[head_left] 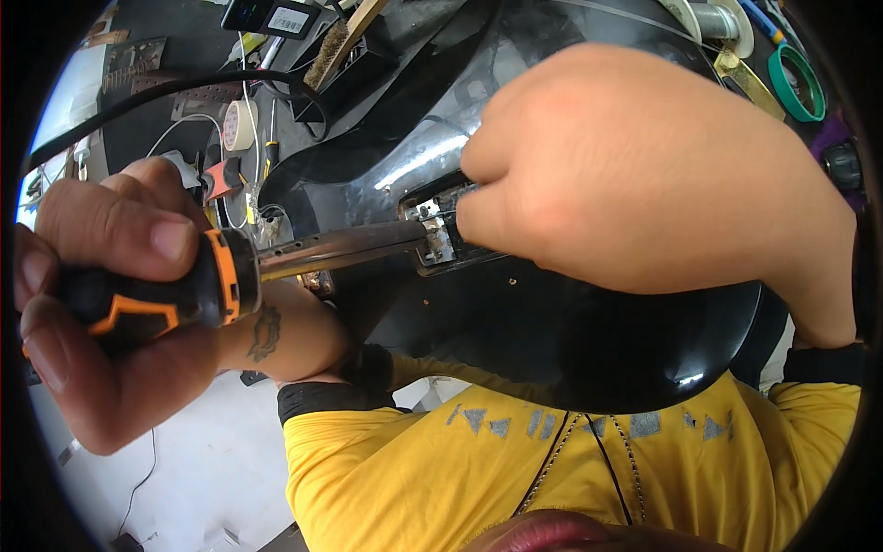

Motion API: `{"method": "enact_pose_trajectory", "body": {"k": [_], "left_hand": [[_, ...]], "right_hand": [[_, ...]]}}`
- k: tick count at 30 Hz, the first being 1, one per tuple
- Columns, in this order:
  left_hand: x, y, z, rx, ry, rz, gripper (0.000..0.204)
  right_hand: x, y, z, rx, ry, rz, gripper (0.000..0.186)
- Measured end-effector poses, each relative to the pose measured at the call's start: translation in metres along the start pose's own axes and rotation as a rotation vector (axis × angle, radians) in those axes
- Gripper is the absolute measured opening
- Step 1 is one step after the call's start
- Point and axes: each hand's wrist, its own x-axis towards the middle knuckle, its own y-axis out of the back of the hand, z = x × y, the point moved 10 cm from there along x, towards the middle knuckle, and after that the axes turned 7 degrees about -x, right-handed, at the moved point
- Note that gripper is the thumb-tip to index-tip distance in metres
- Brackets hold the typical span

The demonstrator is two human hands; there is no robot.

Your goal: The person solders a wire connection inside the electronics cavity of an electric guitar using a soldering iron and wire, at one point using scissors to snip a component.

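1. On my left side, my left hand [120, 235] was closed around the handle of a soldering iron [241, 271], its fingers curled about the black and orange grip.
2. Pointing to the right, the iron's metal barrel reached over a small metal plate [445, 245]; whether the end touched the plate, I could not tell.
3. That plate sat at the left end of a slot in a glossy black guitar body [598, 340], which lay in front of me, its rounded near edge just before my yellow shirt [386, 460].
4. Over the right part of the slot, I had my right hand [589, 175], back upward and fingers bent inward. Its fingertips were hidden, so I could not tell whether they pinched something.
5. Beyond the guitar body, toward the upper left, were a roll of tape [241, 127], a brush [345, 44] with a wooden handle and a black box [267, 17] with a pale label. A black cable [184, 84] arched above my left hand.
6. At the upper right were a spool of wire [716, 20] and a green ring [778, 87].
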Motion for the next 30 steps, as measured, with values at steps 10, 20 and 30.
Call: {"method": "enact_pose_trajectory", "body": {"k": [10, 20, 30], "left_hand": [[0.003, -0.008, 0.001, 0.056, 0.006, -0.125, 0.046], [0.003, -0.004, 0.001, 0.066, 0.006, -0.1, 0.043], [-0.005, 0.006, 0.0, 0.058, 0.012, 0.072, 0.037]], "right_hand": [[-0.005, 0.004, 0.014, 0.218, 0.044, 0.269, 0.012], [-0.009, 0.002, 0.022, 0.215, -0.026, 0.234, 0.009], [-0.031, 0.028, 0.058, 0.057, -0.171, 0.187, 0.009]]}}
